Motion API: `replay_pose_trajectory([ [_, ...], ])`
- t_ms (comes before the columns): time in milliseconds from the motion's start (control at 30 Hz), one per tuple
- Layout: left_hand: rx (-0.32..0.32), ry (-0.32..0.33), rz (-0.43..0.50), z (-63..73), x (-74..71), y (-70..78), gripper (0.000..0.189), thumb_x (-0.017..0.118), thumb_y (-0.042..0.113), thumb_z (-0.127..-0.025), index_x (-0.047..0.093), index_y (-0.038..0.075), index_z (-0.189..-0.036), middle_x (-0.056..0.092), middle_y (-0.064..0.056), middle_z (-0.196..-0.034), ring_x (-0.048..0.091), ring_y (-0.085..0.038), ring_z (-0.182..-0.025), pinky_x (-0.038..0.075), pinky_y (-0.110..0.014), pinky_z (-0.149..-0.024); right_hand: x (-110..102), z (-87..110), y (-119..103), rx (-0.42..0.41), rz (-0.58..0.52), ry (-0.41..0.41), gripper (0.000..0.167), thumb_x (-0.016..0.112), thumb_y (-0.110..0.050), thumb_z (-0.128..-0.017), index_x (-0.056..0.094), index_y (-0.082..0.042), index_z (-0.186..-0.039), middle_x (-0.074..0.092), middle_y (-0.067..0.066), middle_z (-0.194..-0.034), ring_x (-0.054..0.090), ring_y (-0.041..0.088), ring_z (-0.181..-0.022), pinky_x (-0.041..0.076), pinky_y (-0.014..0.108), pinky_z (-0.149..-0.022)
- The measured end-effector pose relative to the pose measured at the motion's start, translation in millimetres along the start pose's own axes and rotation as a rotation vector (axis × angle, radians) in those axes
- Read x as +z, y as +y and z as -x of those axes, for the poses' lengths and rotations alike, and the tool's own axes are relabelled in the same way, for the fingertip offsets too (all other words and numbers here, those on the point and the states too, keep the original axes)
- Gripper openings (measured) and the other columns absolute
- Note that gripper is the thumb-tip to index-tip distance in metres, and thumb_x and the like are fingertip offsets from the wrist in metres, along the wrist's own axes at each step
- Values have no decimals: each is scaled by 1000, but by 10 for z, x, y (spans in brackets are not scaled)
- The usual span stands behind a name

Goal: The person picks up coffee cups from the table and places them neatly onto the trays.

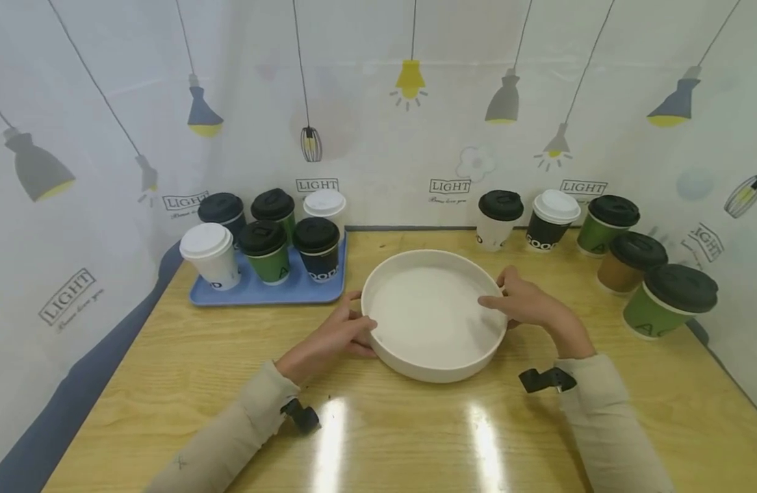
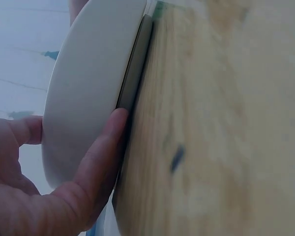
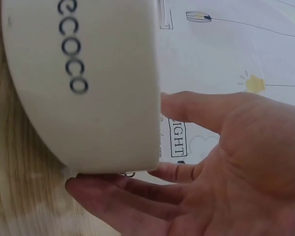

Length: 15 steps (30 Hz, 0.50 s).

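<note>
A round cream-white tray [image 1: 434, 315] with a raised wall is held between both hands over the middle of the table. My left hand [image 1: 341, 329] grips its left side, thumb at the rim and fingers along the outer wall and low edge. On the opposite side, my right hand [image 1: 526, 301] holds the wall with the thumb over the rim and fingers beneath. Dark lettering shows on the tray's wall [image 3: 83, 113] in the right wrist view. A narrow grey base strip [image 2: 136, 64] appears under it in the left wrist view. Nothing lies inside the tray.
A blue rectangular tray [image 1: 267, 293] at the back left carries several lidded paper cups. More lidded cups stand in a curve at the right, including a green one [image 1: 652, 311] and a brown one [image 1: 625, 270]. A printed curtain [image 1: 378, 137] borders the wooden table [image 1: 403, 438].
</note>
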<state>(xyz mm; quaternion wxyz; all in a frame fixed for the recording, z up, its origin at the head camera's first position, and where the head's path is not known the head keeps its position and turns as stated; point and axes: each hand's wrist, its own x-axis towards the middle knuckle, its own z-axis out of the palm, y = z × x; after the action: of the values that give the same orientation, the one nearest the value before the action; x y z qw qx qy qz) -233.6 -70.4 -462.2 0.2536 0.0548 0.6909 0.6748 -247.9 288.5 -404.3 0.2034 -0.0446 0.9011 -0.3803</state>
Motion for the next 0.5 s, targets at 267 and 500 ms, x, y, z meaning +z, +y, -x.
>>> replay_pose_trajectory([
  [267, -12, 12, -15, 101, -188, 22, 76, 56, 14, -101, 9, 19, -161, 42, -29, -138, 73, -30, -91, 66, -44, -83, -68, -9, 22, -34, 14, 12, 61, 56, -38, -106, 38, 5, -145, 54, 34, -138, 64, 42, -118, 62, 49, -92],
  [500, -28, 12, -19, 97, -237, 16, 77, 55, 13, -101, 9, 18, -162, 42, -31, -140, 73, -29, -90, 66, -43, -82, -421, 271, 210, -263, -51, 323, 47, 54, -27, -108, 47, 6, -141, 58, 26, -134, 68, 23, -110, 64, 31, -87],
])
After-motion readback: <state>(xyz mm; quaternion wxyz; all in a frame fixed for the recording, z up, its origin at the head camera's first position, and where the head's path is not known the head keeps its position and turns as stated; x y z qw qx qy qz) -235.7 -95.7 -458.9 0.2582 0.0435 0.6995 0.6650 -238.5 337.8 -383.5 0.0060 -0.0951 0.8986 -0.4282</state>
